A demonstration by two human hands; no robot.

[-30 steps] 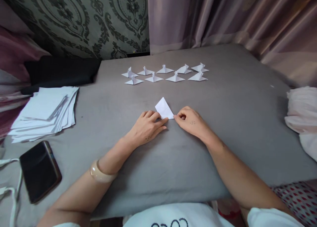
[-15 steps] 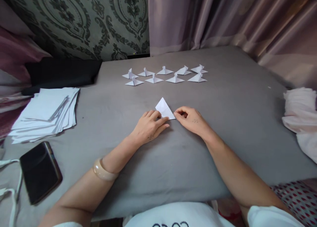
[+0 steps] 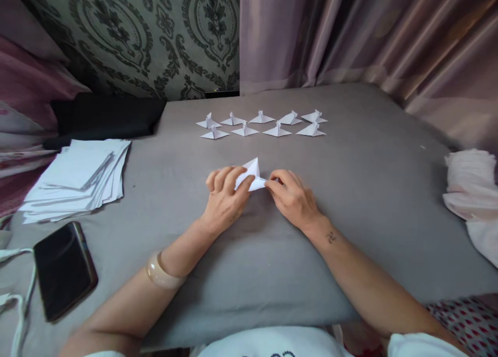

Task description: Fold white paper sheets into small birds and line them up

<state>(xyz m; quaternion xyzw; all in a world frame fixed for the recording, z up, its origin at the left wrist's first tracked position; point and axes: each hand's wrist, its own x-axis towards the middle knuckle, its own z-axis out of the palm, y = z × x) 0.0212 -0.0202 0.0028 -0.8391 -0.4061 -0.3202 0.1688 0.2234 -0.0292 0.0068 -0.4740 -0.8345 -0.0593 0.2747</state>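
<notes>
Between my hands is a small folded piece of white paper (image 3: pixel 253 170), its pointed tip facing away from me and its folds slightly opened. My left hand (image 3: pixel 226 195) grips its left side, thumb in front and fingers behind. At the right corner, the thumb and fingertips of my right hand (image 3: pixel 291 197) pinch the paper. Beyond them, several folded white paper figures (image 3: pixel 277 130) with flat pointed wings and a raised middle stand in two rows.
To the left lies a stack of white paper sheets (image 3: pixel 73 173), with a black cloth item (image 3: pixel 109 115) behind it. Nearer are a dark phone (image 3: pixel 64 271) and white cables (image 3: pixel 24 294). Pale bunched fabric (image 3: pixel 470 191) sits at the right edge of the grey-covered table (image 3: pixel 373 211).
The paper was lying flat as a triangle; now it is lifted and partly opened. My left hand has shifted left around its side, and my right fingers have closed on its right corner.
</notes>
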